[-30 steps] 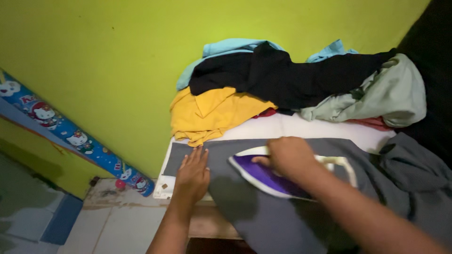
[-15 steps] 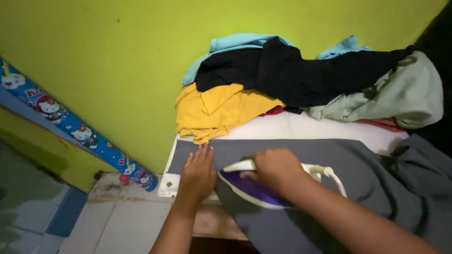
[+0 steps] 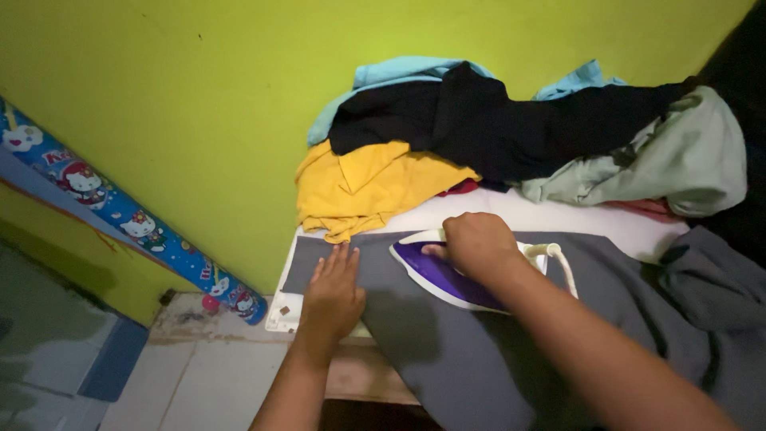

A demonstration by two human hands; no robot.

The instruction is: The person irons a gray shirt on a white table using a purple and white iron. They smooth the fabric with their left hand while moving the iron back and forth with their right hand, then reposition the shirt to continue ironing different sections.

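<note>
**Iron slid back toward the wall**

Since half a second ago I see the purple iron (image 3: 447, 275) moved up-frame over the grey cloth (image 3: 479, 343), mid-frame. My right hand (image 3: 477, 243), fingers wrapped shut around its handle, should glide evenly; my left hand (image 3: 331, 295), fingers flat and extended, pins the cloth taut on the worktop (image 3: 519, 215).

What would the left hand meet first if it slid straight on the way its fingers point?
Probably the yellow garment: the left hand lies flat on the grey cloth, fingers pointing at its hanging edge, though depth is unclear.
</note>
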